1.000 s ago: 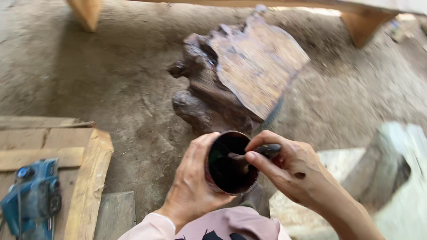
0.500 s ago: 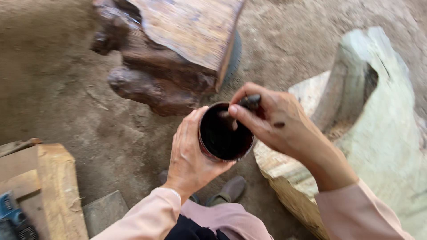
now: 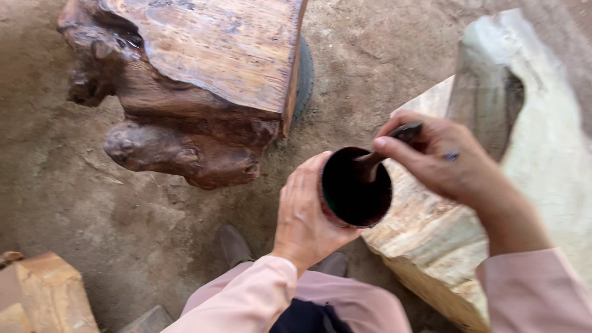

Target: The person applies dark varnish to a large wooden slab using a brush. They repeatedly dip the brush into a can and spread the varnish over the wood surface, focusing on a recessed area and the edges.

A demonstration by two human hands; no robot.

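Cupping the round dark-stained cup (image 3: 356, 187) from the side, my left hand (image 3: 303, 216) steadies it at lap height while my right hand (image 3: 441, 161) pinches a dark stick handle (image 3: 385, 148) dipped inside. Beyond sit a pale carved wood block (image 3: 536, 166) and a reddish gnarled stump (image 3: 185, 86) on dirt floor (image 3: 74, 203).

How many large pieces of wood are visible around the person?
3: a dark brown stump at upper left, a pale carved block at right behind the right hand, and a light block at bottom left. Others may lie outside the view.

Dark stump (image 3: 203, 86); pale log (image 3: 530, 154); timber block (image 3: 43, 296)
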